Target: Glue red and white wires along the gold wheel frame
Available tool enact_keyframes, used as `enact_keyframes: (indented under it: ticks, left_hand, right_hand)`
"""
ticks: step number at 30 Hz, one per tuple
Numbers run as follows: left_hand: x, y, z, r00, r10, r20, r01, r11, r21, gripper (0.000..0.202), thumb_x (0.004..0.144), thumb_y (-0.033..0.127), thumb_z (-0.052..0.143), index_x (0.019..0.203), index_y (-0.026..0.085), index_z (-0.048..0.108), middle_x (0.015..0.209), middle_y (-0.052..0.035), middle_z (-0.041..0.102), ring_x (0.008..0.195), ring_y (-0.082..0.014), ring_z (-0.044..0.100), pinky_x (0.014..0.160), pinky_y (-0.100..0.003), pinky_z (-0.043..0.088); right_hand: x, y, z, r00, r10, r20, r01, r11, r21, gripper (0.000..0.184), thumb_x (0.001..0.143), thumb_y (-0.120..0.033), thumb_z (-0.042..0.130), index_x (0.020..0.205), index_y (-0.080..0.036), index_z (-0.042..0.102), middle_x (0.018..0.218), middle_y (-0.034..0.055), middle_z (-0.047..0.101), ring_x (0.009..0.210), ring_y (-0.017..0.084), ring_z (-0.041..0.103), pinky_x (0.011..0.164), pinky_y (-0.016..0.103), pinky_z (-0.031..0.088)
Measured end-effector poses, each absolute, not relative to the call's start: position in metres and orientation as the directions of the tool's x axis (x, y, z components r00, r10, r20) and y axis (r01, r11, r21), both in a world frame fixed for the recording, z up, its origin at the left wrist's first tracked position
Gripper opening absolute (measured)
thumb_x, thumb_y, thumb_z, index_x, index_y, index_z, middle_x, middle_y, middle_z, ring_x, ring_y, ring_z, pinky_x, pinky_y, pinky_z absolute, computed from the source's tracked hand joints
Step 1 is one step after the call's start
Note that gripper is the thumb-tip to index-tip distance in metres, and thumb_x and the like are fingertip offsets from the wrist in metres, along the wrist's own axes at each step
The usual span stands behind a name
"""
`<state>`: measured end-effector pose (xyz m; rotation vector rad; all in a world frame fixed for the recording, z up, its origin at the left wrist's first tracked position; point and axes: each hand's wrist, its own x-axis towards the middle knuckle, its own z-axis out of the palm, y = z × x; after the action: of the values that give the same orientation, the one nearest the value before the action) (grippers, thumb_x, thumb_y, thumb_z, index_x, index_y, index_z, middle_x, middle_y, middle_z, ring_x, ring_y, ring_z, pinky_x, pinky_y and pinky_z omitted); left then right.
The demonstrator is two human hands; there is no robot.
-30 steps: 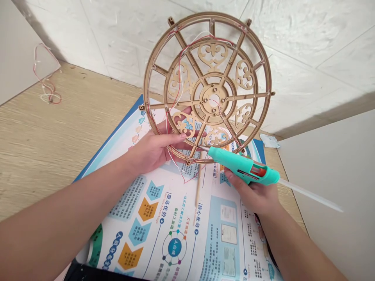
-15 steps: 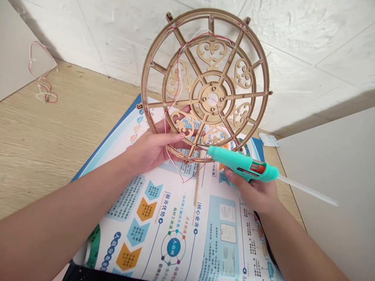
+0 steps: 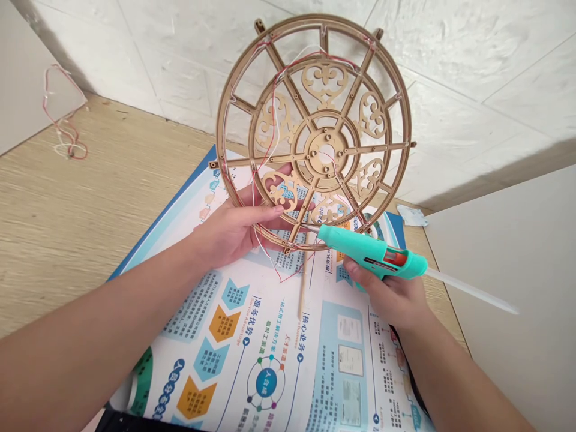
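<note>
- Barely a stir from a second ago: the gold wheel frame (image 3: 316, 143) sits slightly further left in view, but so does the background, so it is mostly the view that slid.
- Left hand (image 3: 238, 231) has the frame gripped low on its left, thumb in front, other fingers partly hidden behind the scrollwork.
- Right hand (image 3: 398, 297) is wrapped round the teal glue gun (image 3: 360, 247); its trigger is out of sight, and a glue stick (image 3: 472, 291) juts from the rear.
- Nozzle right by the lower spoke; contact is impossible to call!
- Frame tilted up over the far half of the printed sheet (image 3: 288, 336); whether its rim touches down, can't tell.
- Wooden stick (image 3: 303, 294) on the sheet, top end lost behind the frame.
- Dark object (image 3: 148, 423), cut off at the sheet's near edge.
- Wood-grain surface (image 3: 90, 204) beneath, pale wall (image 3: 472, 60) along its far edge, white packet (image 3: 411, 216) by the sheet's far right corner.
</note>
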<state>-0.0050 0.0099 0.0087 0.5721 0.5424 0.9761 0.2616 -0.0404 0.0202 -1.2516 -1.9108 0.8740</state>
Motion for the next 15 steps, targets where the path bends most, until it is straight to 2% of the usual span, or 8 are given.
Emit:
enact_keyframes:
  ticks: [3, 7, 11, 15]
  left_hand:
    - [-0.0052, 0.0096, 0.0087, 0.444, 0.878, -0.18, -0.609, 0.443, 0.658, 0.068, 0.086, 0.004, 0.067, 0.149, 0.027, 0.058, 0.115, -0.0081, 0.081, 0.115, -0.0418, 0.075, 0.091, -0.062, 0.066]
    - [-0.0055, 0.0092, 0.0084, 0.455, 0.876, -0.16, -0.613, 0.438, 0.657, 0.069, 0.087, 0.003, 0.066, 0.15, 0.028, 0.056, 0.113, -0.008, 0.081, 0.112, -0.0414, 0.077, 0.088, -0.062, 0.067]
    - [-0.0058, 0.0087, 0.0085, 0.471, 0.873, -0.123, -0.601, 0.42, 0.68, 0.071, 0.089, 0.005, 0.065, 0.155, 0.03, 0.051, 0.114, -0.0075, 0.081, 0.11, -0.0385, 0.078, 0.086, -0.058, 0.069]
    - [-0.0058, 0.0083, 0.0107, 0.474, 0.873, -0.114, -0.59, 0.411, 0.695, 0.075, 0.091, 0.006, 0.064, 0.159, 0.032, 0.045, 0.115, -0.0061, 0.081, 0.108, -0.0339, 0.079, 0.085, -0.053, 0.07]
  right_hand:
    - [0.2619, -0.0405, 0.0199, -0.308, 0.935, 0.174, 0.466, 0.308, -0.829, 0.009, 0.092, -0.022, 0.069, 0.093, -0.025, 0.077, 0.077, 0.002, 0.073, 0.065, 0.017, 0.066, 0.055, 0.028, 0.054]
    - [0.2623, -0.0406, 0.0202, -0.3, 0.941, 0.155, 0.476, 0.289, -0.831, 0.009, 0.094, -0.025, 0.069, 0.093, -0.025, 0.077, 0.075, 0.0021, 0.071, 0.063, 0.016, 0.064, 0.054, 0.028, 0.052]
    - [0.2608, -0.0402, 0.0216, -0.298, 0.943, 0.146, 0.485, 0.281, -0.828, 0.014, 0.095, -0.033, 0.069, 0.089, -0.022, 0.076, 0.072, 0.0027, 0.069, 0.061, 0.016, 0.061, 0.053, 0.028, 0.051]
    - [0.2594, -0.0406, 0.0221, -0.288, 0.948, 0.136, 0.501, 0.27, -0.822, 0.016, 0.095, -0.033, 0.069, 0.086, -0.021, 0.075, 0.069, 0.002, 0.067, 0.06, 0.015, 0.059, 0.053, 0.028, 0.05]
